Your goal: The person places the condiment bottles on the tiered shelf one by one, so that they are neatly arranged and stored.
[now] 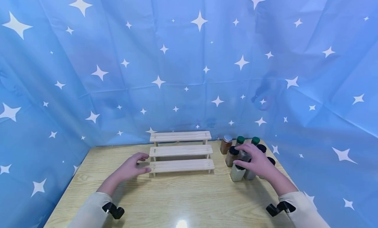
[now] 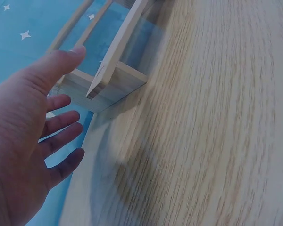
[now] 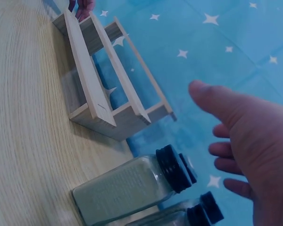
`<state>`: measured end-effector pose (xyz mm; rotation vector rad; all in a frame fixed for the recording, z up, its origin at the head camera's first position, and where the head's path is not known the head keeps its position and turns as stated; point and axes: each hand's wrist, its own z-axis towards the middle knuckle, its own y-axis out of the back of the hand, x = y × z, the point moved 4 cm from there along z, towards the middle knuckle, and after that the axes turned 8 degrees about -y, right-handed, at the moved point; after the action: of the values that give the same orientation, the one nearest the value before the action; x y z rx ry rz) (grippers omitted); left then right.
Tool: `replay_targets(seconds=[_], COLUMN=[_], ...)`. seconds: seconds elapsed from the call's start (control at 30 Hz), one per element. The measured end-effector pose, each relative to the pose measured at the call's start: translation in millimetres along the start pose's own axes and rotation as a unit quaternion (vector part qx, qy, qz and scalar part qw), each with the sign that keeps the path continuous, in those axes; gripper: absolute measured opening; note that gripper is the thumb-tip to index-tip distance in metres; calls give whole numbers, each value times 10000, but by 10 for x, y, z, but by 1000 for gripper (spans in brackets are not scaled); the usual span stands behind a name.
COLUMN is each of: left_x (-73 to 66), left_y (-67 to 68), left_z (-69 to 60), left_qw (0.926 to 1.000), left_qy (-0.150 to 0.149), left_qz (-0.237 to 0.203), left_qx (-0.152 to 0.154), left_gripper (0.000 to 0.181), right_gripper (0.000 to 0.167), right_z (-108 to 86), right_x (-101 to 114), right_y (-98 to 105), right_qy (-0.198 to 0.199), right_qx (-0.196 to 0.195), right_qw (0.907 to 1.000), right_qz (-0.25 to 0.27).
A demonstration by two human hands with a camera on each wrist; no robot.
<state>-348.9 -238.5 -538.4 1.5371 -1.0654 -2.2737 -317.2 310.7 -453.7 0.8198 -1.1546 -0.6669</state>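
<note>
While the left hand point(image 1: 133, 167) hovers just beside the rack point(image 1: 180, 151) at the back edge of the desk point(image 1: 165, 198), the right hand point(image 1: 258, 159) is over jars point(image 1: 237, 174) by the back right corner. Left wrist view: fingers point(image 2: 62, 138) apart; right wrist view: likewise parted.

one wooden rack point(image 1: 180, 151), three shelves point(image 1: 181, 165), at least eight jars point(image 1: 237, 174)

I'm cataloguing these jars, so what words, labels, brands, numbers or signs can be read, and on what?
No readable text.
Pale-filled, black-lidded jar: faint marks on the glass, too blurred to read.
Wooden rack: small marks near shelf ends, too small to read.
Blue backdrop: white stars, no visible lettering.
</note>
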Motion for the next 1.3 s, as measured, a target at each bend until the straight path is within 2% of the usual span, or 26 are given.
replay_targets(seconds=[0.2,0.53,0.73,0.97,1.3], left_x=[45,40,38,55,73], left_y=[-48,-87,-113,-132,-145], left_z=[10,34,52,60,69], left_qw=[9997,9995,9992,9992,9992], left_qy=[47,15,-18,51,80], left_qz=[-214,-195,-228,-213,-218], left_qx=[129,241,327,337,310], left_gripper=[69,65,63,60,56], right_gripper=[57,51,49,51,52], right_z=[-34,-65,-77,-77,-88], right_x=[-51,-128,-154,-178,-215], right_y=[-38,-68,-88,-128,-146], right_qy=[-161,109,241,116,112], right_qx=[252,236,346,622,497], right_qw=[9995,9995,9990,9978,9984], right_qz=[61,-188,-159,-212,-252])
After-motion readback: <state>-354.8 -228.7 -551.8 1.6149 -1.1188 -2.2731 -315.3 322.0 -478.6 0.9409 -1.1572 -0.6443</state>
